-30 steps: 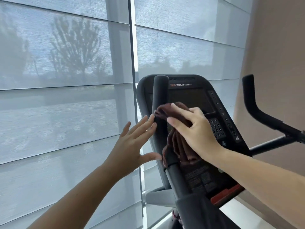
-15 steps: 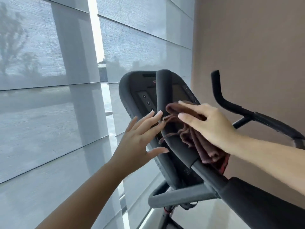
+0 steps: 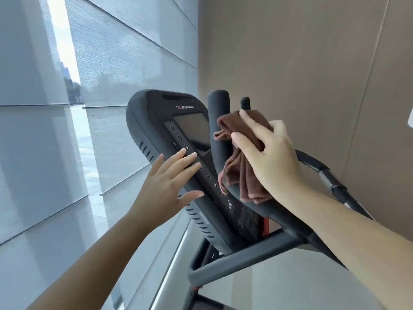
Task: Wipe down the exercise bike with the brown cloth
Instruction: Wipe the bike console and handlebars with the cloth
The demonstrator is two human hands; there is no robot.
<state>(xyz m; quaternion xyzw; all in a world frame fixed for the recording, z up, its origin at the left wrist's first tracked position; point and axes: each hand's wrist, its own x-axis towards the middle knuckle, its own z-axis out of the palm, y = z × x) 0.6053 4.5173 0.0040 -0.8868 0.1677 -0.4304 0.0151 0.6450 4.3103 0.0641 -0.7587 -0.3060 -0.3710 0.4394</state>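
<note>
Since the frame half a second back, my view swings further right, so the console point(image 3: 183, 139) now faces me squarely and the near handlebar point(image 3: 220, 135) stands to its right rather than across it, while my right hand point(image 3: 271, 157) rides higher up that bar. That hand sits bent at the wrist, forearm reaching in from the lower right corner, with its fingers point(image 3: 250, 128) curled over the brown cloth point(image 3: 241, 175) and pressing it against the right side of the handlebar's upright part. Bunched folds of the cloth poke out above the knuckles and hang down in a loose bundle beneath the palm, ending just above the bar's lower bend. My left hand point(image 3: 167, 184) comes up from the lower left, palm forward and flat, fingers point(image 3: 185, 157) spread and straight, holding nothing; its fingertips lie over the column of round buttons at the console's left edge, though I cannot tell whether they touch. The thumb points right, toward the lower buttons. A second handlebar point(image 3: 245, 102) shows behind the cloth, against the beige wall point(image 3: 301, 63). Window blinds point(image 3: 123, 52) fill the left side.
</note>
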